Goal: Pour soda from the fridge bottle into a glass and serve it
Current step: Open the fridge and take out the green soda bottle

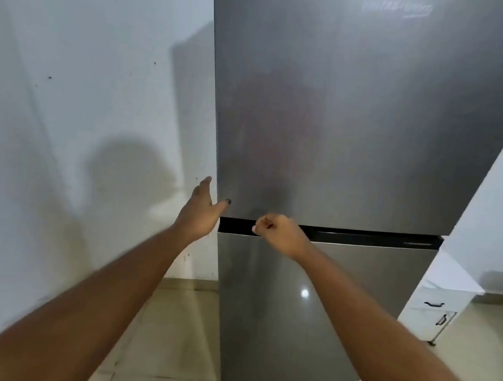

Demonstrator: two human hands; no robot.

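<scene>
A tall grey two-door fridge (358,123) stands right in front of me, both doors closed. A black recessed strip (362,236) runs between the upper and lower door. My left hand (200,210) is open at the lower left corner of the upper door, thumb resting on the door's front, fingers spread beside its edge. My right hand (277,232) is curled into a fist over the black strip, a little right of the left hand; whether its fingers hook under the door edge is hidden. No bottle or glass is in view.
A white wall (84,97) runs close along the fridge's left side. A low white cabinet (436,303) with dark handles stands at the fridge's right. Beige floor tiles (174,336) lie below.
</scene>
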